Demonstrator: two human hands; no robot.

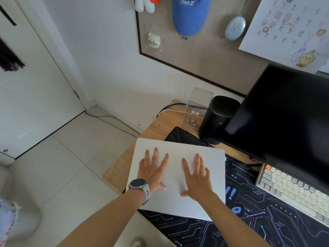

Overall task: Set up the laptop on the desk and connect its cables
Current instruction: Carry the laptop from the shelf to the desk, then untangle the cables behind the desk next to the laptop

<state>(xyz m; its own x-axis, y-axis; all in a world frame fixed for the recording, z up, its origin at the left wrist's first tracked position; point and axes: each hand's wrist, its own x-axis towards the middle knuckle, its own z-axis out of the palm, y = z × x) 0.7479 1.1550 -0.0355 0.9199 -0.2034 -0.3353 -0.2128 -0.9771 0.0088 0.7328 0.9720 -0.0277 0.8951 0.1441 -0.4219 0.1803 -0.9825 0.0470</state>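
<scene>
Currently the closed white laptop (179,177) lies flat at the desk's (115,172) left edge, partly on the black circuit-print desk mat (267,216), its left side overhanging the bare wood. Both palms press on its lid, fingers spread wide: left hand (154,171), with a ring and wristwatch (138,185), near the left edge; right hand (197,178) beside it. Behind stand a black speaker (219,118) and monitor (281,111); the keyboard (293,191) sits right, leaving open mat between.

laptop (179,152): smooth matt white lid | desk (118,168): pale wood grain | desk mat (258,220): printed cloth
</scene>
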